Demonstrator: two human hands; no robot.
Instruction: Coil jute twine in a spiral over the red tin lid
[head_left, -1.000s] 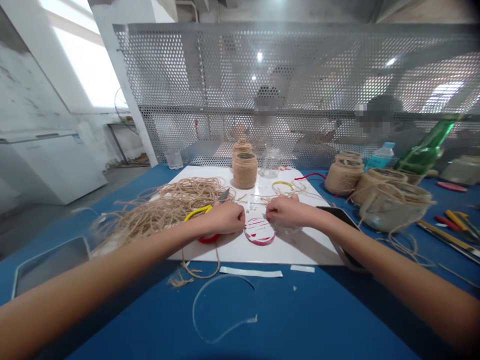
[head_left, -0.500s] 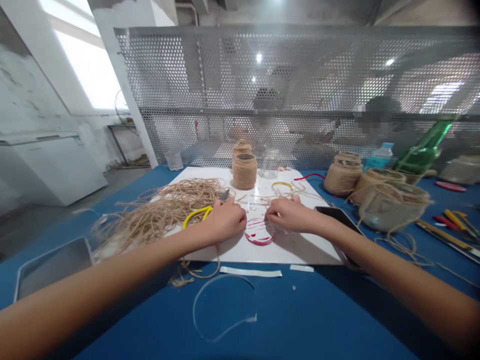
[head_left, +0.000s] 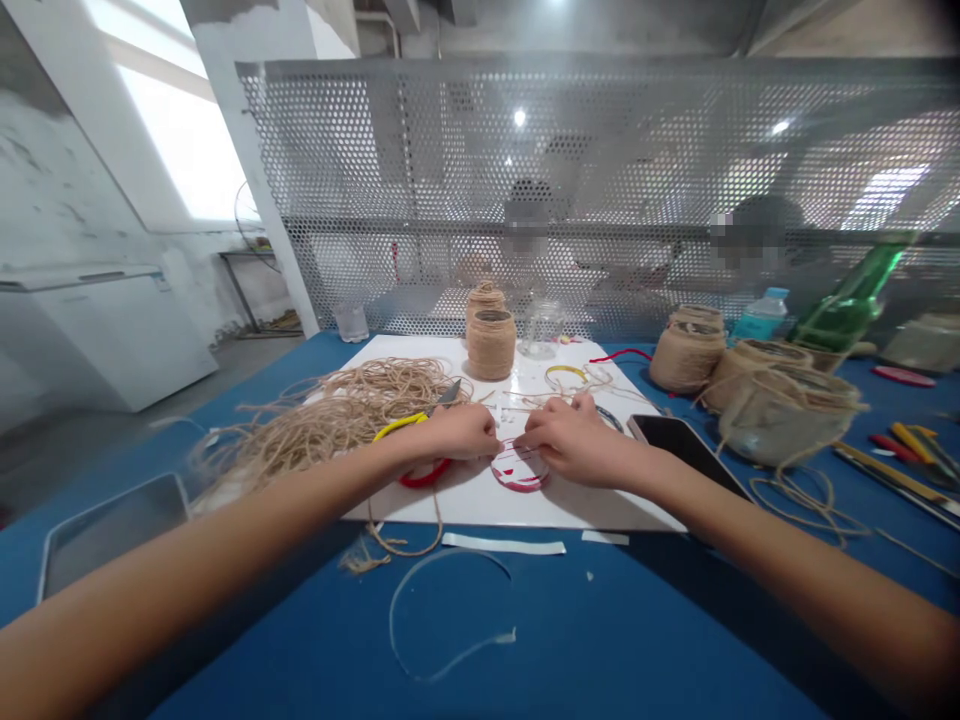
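Note:
Both my hands rest on a white board (head_left: 600, 500) lying on the blue table. My left hand (head_left: 459, 432) is closed in a pinch, its fingertips meeting those of my right hand (head_left: 574, 440) just above a red-rimmed round roll (head_left: 519, 470). What they pinch is too small to make out. Under my left hand lie scissors (head_left: 416, 440) with yellow and red handles, the blade pointing up toward a heap of jute twine (head_left: 330, 415).
Twine-wrapped jars (head_left: 491, 342) and a clear glass jar (head_left: 541, 326) stand at the board's far edge. More wrapped jars (head_left: 780, 400), a green bottle (head_left: 851, 300) and tools lie right. A phone (head_left: 686, 445) lies by my right wrist, a tablet (head_left: 112, 525) left. People sit behind the perforated screen (head_left: 600, 190).
My hands have drawn closer together until the fingertips meet above the red-rimmed roll. The right hand slid left, uncovering more of the phone.

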